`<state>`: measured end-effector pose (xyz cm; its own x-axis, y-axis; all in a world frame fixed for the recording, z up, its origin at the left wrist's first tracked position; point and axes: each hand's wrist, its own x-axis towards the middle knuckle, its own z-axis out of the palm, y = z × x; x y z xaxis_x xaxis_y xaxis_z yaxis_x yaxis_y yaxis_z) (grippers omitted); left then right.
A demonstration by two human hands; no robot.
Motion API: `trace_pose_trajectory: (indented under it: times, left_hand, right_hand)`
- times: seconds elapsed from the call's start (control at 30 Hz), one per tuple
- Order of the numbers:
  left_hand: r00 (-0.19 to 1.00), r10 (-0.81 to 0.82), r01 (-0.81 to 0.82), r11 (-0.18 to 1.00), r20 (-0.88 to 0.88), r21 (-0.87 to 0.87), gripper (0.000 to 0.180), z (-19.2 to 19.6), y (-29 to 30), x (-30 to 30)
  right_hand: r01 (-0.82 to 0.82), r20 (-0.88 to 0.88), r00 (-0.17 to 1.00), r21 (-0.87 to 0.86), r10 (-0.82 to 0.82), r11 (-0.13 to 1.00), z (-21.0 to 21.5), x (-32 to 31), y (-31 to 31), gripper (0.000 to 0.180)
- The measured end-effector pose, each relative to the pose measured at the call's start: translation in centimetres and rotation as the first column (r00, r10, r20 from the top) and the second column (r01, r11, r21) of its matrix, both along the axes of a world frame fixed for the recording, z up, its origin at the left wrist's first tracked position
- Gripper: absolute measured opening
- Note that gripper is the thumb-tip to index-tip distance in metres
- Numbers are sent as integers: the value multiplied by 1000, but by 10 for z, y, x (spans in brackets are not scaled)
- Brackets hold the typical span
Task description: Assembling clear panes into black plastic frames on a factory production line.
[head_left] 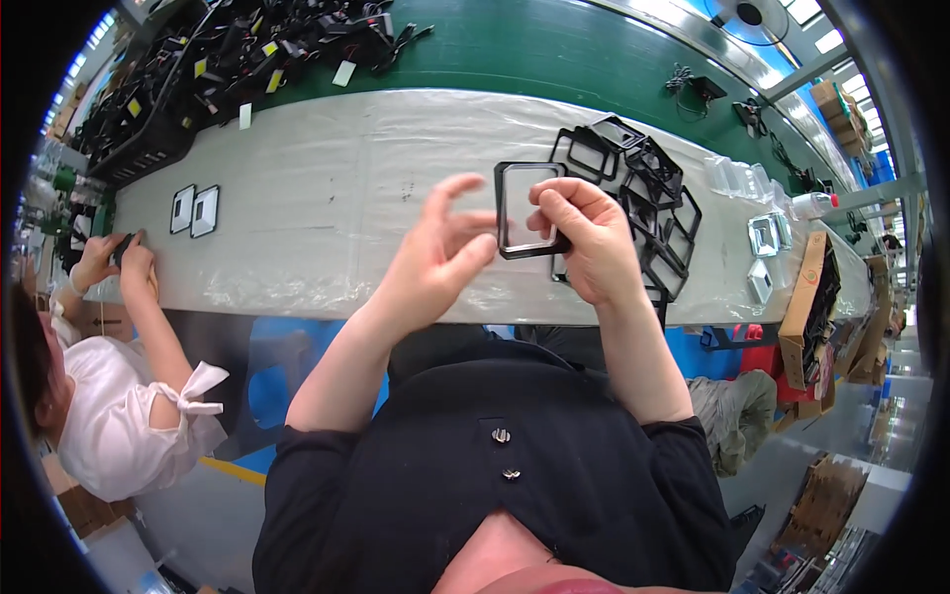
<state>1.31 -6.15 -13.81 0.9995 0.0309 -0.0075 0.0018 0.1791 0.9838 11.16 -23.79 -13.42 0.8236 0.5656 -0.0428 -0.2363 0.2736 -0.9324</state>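
My right hand point(584, 247) pinches the black square plastic frame point(529, 210) upright; my left hand point(440, 252) (fingers spread, empty) sits just left of the frame.

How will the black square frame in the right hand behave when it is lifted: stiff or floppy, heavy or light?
The black square frame probably is stiff: it keeps its square shape while the right hand pinches only one side. It seems light, being thin and open in the middle. It should not roll, since its edges are flat.

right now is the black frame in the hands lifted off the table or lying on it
Lifted. The right hand grips the black frame by its edge, holding it above the table; the left hand is open beside it.
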Motion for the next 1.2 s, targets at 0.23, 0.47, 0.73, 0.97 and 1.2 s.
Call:
trace_pose_trajectory:
  times: [0.23,0.47,0.73,0.97,1.2]
  left_hand:
    - [805,-24,-370,760,592,535,107,9,-1,-23]
    - [703,33,-274,934,711,228,104,10,-2,-30]
    - [753,-1,-240,930,658,277,99,18,-3,-37]
    - [722,22,-274,927,692,256,104,17,-8,-38]
    - [754,9,-264,920,657,290,106,15,-7,-41]
  right_hand:
    - [-114,94,989,-23,116,993,39,-45,4,22]
    - [-83,262,962,3,80,997,51,-61,1,72]
    - [-139,-57,989,-14,138,990,56,-59,-2,64]
    - [-128,2,992,5,128,992,53,-61,-4,60]
    - [-122,8,992,28,122,992,49,-60,-1,57]
